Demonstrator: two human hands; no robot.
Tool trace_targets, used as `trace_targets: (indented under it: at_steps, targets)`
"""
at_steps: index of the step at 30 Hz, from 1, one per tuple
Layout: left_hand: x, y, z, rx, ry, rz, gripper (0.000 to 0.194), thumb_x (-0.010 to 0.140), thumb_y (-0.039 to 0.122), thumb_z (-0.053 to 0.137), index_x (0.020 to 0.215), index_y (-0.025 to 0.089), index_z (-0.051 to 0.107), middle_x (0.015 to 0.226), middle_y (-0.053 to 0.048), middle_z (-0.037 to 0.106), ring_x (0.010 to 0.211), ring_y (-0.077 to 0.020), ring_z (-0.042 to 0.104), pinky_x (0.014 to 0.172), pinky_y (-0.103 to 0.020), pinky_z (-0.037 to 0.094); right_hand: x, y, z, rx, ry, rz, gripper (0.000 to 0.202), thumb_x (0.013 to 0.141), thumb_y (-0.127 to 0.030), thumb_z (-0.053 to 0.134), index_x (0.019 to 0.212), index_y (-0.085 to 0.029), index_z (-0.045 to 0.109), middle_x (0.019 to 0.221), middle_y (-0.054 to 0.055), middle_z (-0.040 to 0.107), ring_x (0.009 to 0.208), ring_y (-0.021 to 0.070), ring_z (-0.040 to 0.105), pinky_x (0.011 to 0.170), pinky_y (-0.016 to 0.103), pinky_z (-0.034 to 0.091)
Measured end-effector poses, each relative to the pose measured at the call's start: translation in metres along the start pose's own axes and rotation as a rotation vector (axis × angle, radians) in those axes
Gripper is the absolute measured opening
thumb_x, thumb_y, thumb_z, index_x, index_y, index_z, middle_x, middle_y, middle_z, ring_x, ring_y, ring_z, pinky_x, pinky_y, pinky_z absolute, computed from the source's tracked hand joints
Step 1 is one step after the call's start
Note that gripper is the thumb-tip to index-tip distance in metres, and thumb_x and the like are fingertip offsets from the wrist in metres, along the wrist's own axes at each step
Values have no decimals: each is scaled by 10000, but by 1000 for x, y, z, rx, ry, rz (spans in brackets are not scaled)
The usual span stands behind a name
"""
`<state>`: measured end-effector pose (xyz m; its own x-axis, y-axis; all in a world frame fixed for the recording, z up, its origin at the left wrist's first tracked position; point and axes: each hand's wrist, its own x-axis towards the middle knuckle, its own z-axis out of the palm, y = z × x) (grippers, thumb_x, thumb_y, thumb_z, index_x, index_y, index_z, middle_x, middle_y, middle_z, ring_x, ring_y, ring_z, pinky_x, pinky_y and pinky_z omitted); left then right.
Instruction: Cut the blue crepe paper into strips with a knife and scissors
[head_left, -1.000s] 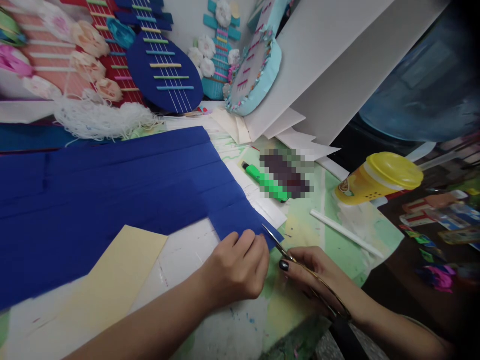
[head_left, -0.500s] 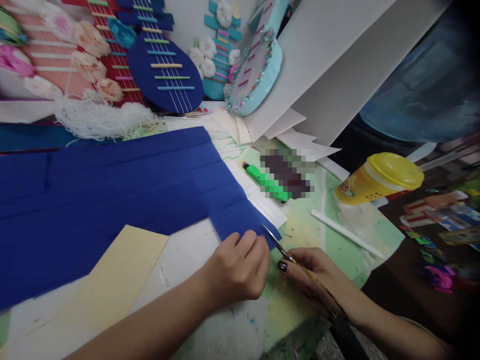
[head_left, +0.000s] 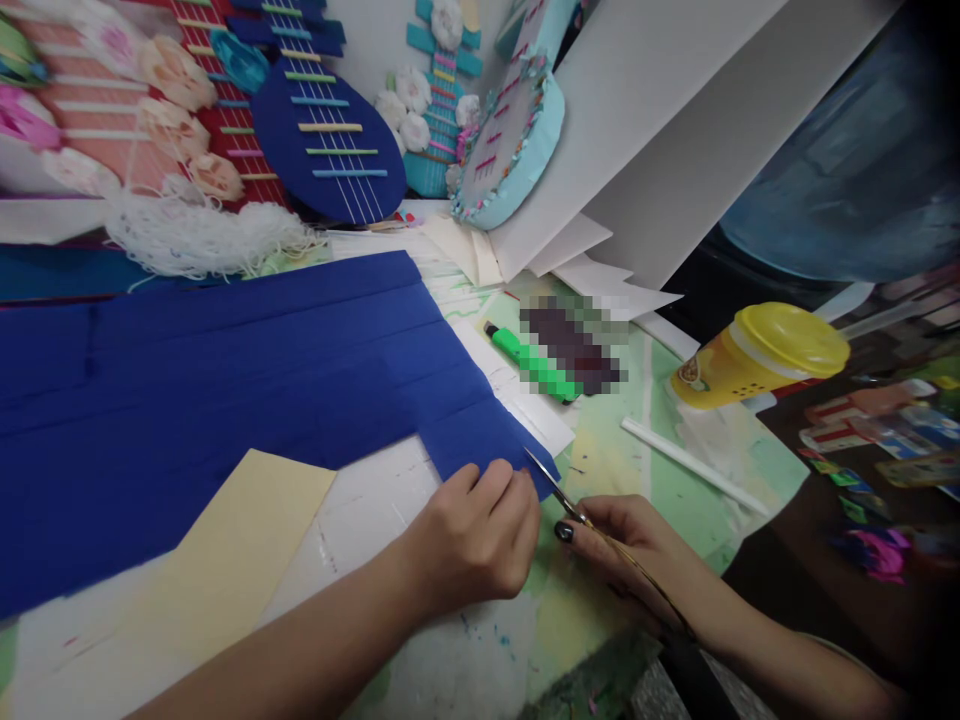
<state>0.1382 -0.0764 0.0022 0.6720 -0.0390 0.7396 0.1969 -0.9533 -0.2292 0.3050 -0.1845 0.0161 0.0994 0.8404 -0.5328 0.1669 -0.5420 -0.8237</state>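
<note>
Pinching the blue paper (head_left: 337, 350), the left hand (head_left: 476, 535) probably steadies its corner. The right hand (head_left: 634, 550) curls around the scissors (head_left: 559, 489), whose blades lie across that corner.

The left forearm (head_left: 315, 615) enters from seven o'clock, its hand (head_left: 480, 535) at six, back up, fingers curled. The right forearm (head_left: 780, 635) enters from four; its hand (head_left: 637, 545) closes, thumb (head_left: 596, 550) toward ten.
</note>
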Motion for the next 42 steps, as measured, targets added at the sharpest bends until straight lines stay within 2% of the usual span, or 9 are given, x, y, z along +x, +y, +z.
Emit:
trace_targets:
  at_steps: [18, 23, 29, 36, 42]
  targets:
    - [-1, -1, 0, 5, 1, 4, 97, 776, 29, 632, 822, -16, 705, 711, -149, 670, 596, -237, 596, 434, -324, 416, 1, 1, 1, -39, 24, 52, 507, 724, -614, 656, 587, -204, 391, 456, -88, 325, 374, 41, 284, 344, 181, 194]
    - [-1, -1, -1, 7, -6, 7, 103, 781, 32, 626, 832, -9, 705, 725, -147, 669, 611, -231, 590, 437, -320, 408, -3, -3, 1, -13, -2, 63, 485, 761, -589, 640, 601, -205, 389, 453, -91, 331, 344, 34, 269, 322, 182, 172]
    - [-2, -1, -2, 7, 0, 1, 114, 800, 35, 591, 817, 15, 702, 734, -135, 675, 606, -216, 587, 452, -319, 422, -6, -11, -1, 12, -61, -15, 455, 816, -556, 600, 612, -199, 407, 437, -86, 350, 335, 35, 298, 323, 177, 194]
    - [-2, -2, -3, 11, -16, 12, 119, 822, 54, 593, 869, -9, 682, 729, -132, 667, 616, -211, 602, 475, -313, 442, -3, -19, 3, 45, -69, 60, 461, 782, -560, 630, 597, -203, 404, 417, -91, 359, 292, 34, 311, 279, 165, 211]
    - [-2, 0, -3, -17, 10, 15, 132, 823, 57, 578, 864, -13, 683, 737, -140, 672, 615, -224, 604, 465, -326, 448, 1, -15, 4, 65, -85, 41, 448, 815, -545, 606, 609, -203, 403, 418, -95, 364, 285, 30, 313, 264, 152, 214]
